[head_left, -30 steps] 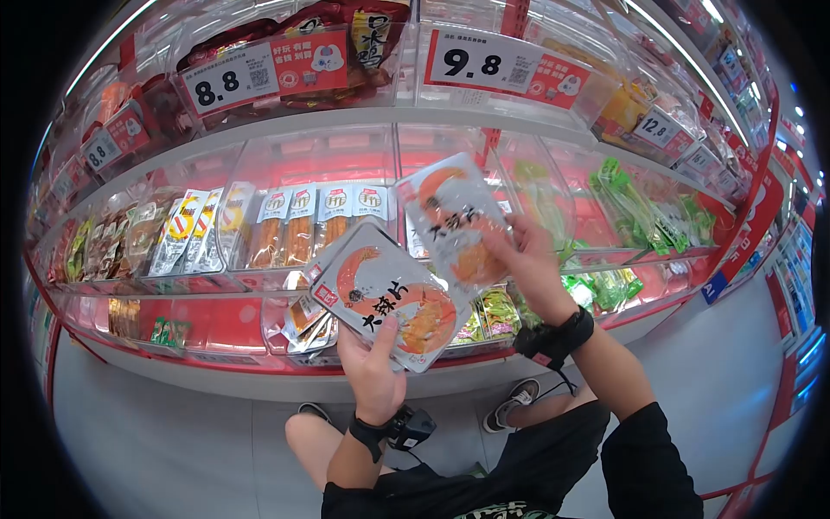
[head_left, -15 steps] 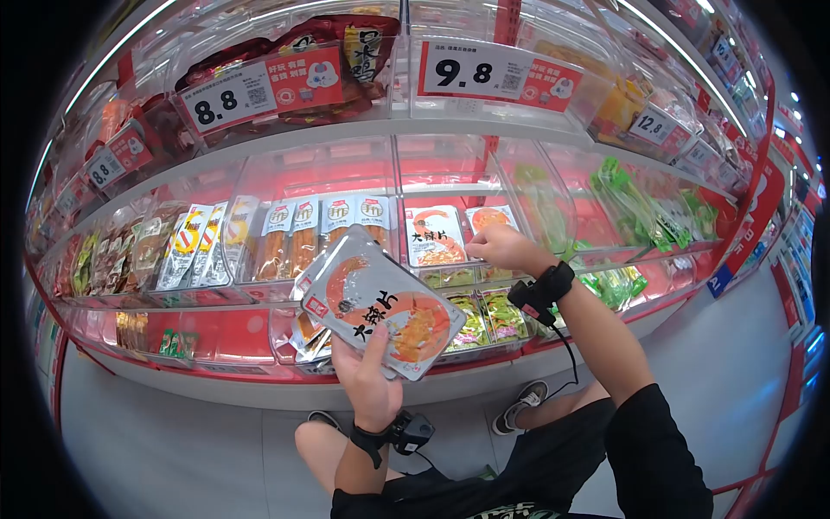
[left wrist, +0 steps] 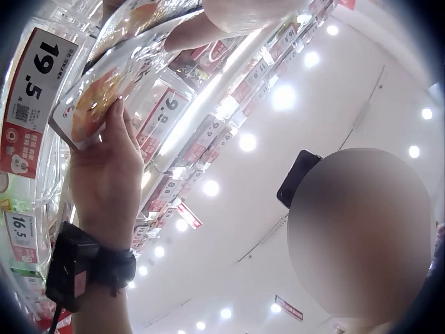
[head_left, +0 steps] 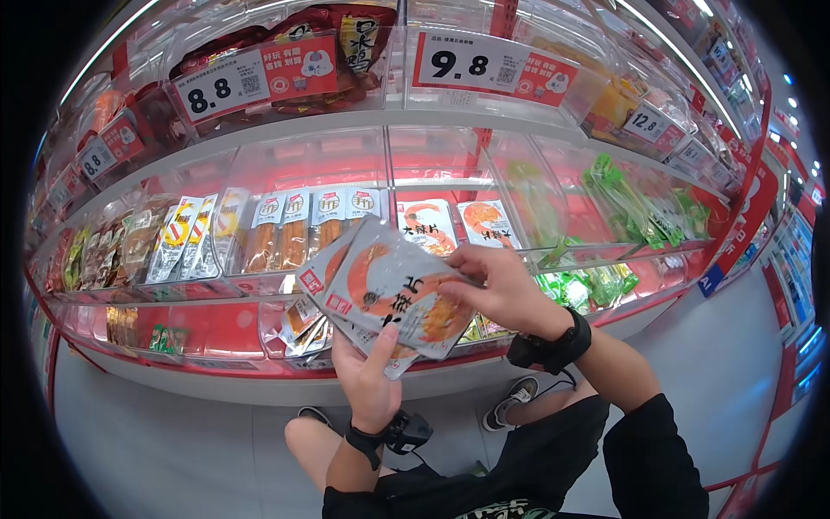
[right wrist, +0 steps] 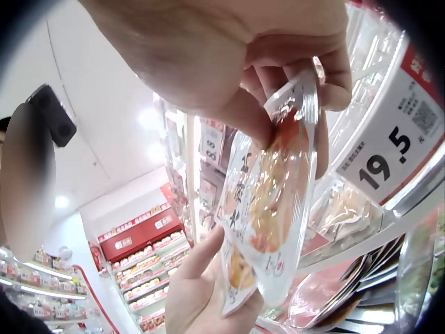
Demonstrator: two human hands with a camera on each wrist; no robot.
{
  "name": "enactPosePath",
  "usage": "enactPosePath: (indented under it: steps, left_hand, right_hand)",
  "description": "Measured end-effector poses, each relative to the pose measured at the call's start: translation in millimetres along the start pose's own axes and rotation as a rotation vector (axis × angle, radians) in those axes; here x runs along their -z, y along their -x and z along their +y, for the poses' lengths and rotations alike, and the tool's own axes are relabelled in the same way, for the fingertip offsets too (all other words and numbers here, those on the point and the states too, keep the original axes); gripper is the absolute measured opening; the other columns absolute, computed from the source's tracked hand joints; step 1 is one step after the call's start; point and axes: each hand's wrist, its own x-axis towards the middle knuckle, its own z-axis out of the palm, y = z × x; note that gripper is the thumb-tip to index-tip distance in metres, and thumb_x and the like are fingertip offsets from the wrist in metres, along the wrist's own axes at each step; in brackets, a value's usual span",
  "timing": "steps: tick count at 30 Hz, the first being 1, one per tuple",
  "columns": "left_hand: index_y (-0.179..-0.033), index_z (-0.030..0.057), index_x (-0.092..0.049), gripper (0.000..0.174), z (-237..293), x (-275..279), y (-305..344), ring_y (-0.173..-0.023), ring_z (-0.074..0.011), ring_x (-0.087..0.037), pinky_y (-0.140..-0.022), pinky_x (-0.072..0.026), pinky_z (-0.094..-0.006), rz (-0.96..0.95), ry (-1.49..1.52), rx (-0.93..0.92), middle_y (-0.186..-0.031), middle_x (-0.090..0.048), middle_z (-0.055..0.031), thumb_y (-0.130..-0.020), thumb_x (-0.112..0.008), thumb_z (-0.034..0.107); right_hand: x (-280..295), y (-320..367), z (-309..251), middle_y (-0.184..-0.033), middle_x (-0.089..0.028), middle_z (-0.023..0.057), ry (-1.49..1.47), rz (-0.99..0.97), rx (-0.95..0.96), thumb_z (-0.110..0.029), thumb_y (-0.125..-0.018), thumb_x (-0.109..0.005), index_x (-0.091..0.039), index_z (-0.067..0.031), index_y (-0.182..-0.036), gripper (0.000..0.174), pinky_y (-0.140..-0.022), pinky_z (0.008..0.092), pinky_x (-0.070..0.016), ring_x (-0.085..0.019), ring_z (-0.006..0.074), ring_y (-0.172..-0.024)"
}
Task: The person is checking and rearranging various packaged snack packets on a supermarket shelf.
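Note:
White snack packets with an orange-red picture and black lettering lie stacked in my left hand [head_left: 370, 385], thumb on top and fingers beneath. My right hand [head_left: 506, 290] pinches the upper packet [head_left: 406, 290] at its right edge, thumb on its printed face. This packet overlaps the lower packet [head_left: 324, 264], which shows at the left and bottom. The right wrist view has the pinched packet [right wrist: 274, 195] bowed slightly between thumb and fingers. Two matching packets, a left one [head_left: 428, 223] and a right one [head_left: 486, 221], stand in the clear shelf bin just beyond.
Sausage packs [head_left: 328, 216] fill the bin to the left, and green packs [head_left: 635, 208] lie to the right. A lower shelf holds more packets [head_left: 304, 324]. Price cards [head_left: 488, 67] front the shelf above. Clear dividers [head_left: 391, 164] separate the bins.
My right hand carried a packet near the bin, then was at the bin's right packet. Now it is back at the left hand's stack, pinching the upper packet. The left hand stays nearly in place.

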Motion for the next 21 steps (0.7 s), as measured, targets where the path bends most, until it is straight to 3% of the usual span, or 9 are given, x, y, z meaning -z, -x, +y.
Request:
enactPosePath:
  steps: [4, 6, 9, 10, 12, 13, 17, 20, 21]
  left_hand:
    - [-0.130, -0.0011, -0.036, 0.049, 6.3, 3.5, -3.0, -0.108, -0.0189, -0.055, -0.094, -0.0445, -0.0349, 0.008, 0.038, 0.002, -0.121, -0.052, -0.0120, -0.085, -0.053, -0.007]
    - [-0.130, -0.0013, -0.036, 0.049, 8.7, 3.4, -2.8, -0.108, -0.0192, -0.055, -0.094, -0.0448, -0.0350, 0.027, 0.041, -0.009, -0.121, -0.053, -0.0120, -0.085, -0.053, -0.007]
    - [-0.130, -0.0012, -0.036, 0.049, 11.5, 3.0, -3.2, -0.107, -0.0194, -0.056, -0.093, -0.0456, -0.0351, 0.030, 0.047, -0.038, -0.120, -0.053, -0.0121, -0.084, -0.053, -0.007]
    - [-0.130, -0.0010, -0.036, 0.049, 12.3, 3.0, -3.7, -0.107, -0.0194, -0.056, -0.093, -0.0458, -0.0351, 0.025, 0.057, -0.038, -0.120, -0.053, -0.0121, -0.084, -0.053, -0.007]
    - [-0.130, -0.0008, -0.036, 0.049, 12.5, 3.4, -4.0, -0.107, -0.0195, -0.056, -0.093, -0.0459, -0.0352, 0.016, 0.068, -0.033, -0.120, -0.053, -0.0122, -0.084, -0.053, -0.007]
    - [-0.130, -0.0008, -0.036, 0.049, 12.0, 3.7, -4.5, -0.107, -0.0195, -0.056, -0.093, -0.0459, -0.0352, 0.012, 0.070, -0.029, -0.120, -0.053, -0.0122, -0.084, -0.053, -0.008]
    - [-0.130, -0.0007, -0.036, 0.049, 10.4, 2.2, -5.0, -0.108, -0.0195, -0.056, -0.093, -0.0459, -0.0353, 0.006, 0.075, -0.031, -0.119, -0.053, -0.0125, -0.084, -0.052, -0.007]
    - [-0.129, -0.0007, -0.036, 0.048, 7.4, 5.4, -6.0, -0.108, -0.0197, -0.056, -0.094, -0.0456, -0.0355, 0.010, 0.064, -0.024, -0.119, -0.053, -0.0125, -0.084, -0.052, -0.007]
    - [-0.129, -0.0008, -0.036, 0.048, 6.6, 5.0, -6.4, -0.108, -0.0197, -0.056, -0.094, -0.0456, -0.0354, 0.008, 0.056, -0.018, -0.119, -0.053, -0.0125, -0.084, -0.052, -0.007]
  right_hand:
    - [30.0, -19.8, 27.0, -0.078, -0.063, 0.0093, -0.238, 0.330, -0.167, -0.014, -0.086, -0.062, -0.056, 0.0020, -0.102, 0.024, -0.060, 0.0281, -0.0474, -0.060, 0.0133, -0.068]
    - [54.7, -33.4, 59.8, -0.083, -0.063, 0.0049, -0.087, 0.483, -0.248, -0.012, -0.091, -0.056, -0.056, 0.0010, -0.103, 0.018, -0.065, 0.0236, -0.0473, -0.058, 0.0062, -0.074]
    - [77.0, -42.5, 75.7, -0.081, -0.064, 0.0103, 0.039, 0.572, -0.424, -0.007, -0.086, -0.056, -0.054, 0.0010, -0.101, 0.018, -0.063, 0.0334, -0.0493, -0.063, 0.0201, -0.072]
    - [82.2, -41.8, 94.1, -0.082, -0.064, 0.0125, 0.290, 0.577, -0.245, -0.006, -0.084, -0.056, -0.053, 0.0018, -0.103, 0.021, -0.064, 0.0366, -0.0494, -0.063, 0.0254, -0.073]
    - [84.2, -39.5, 123.0, -0.083, -0.064, 0.0170, 0.778, 0.565, 0.123, -0.004, -0.080, -0.056, -0.051, 0.0032, -0.106, 0.028, -0.065, 0.0430, -0.0495, -0.062, 0.0361, -0.075]
    - [80.6, -30.6, 126.4, -0.097, -0.060, 0.0250, 0.660, 0.459, 0.090, -0.003, -0.075, -0.057, -0.048, 0.0053, -0.112, 0.039, -0.077, 0.0517, -0.0451, -0.056, 0.0458, -0.092]
    - [59.8, -34.5, 111.5, -0.125, -0.047, 0.0299, 0.894, 0.529, 0.073, -0.010, -0.075, -0.061, -0.046, 0.0077, -0.118, 0.049, -0.098, 0.0523, -0.0317, -0.042, 0.0394, -0.120]
    - [68.1, -43.2, 122.8, -0.126, -0.049, 0.0257, 0.816, 0.245, 0.301, -0.029, -0.083, -0.059, -0.047, 0.0048, -0.123, 0.054, -0.097, 0.0483, -0.0358, -0.047, 0.0380, -0.114]
    - [68.8, -44.2, 123.0, -0.125, -0.051, 0.0239, 0.665, 0.092, 0.125, -0.036, -0.085, -0.056, -0.048, 0.0029, -0.124, 0.055, -0.095, 0.0468, -0.0371, -0.049, 0.0370, -0.112]
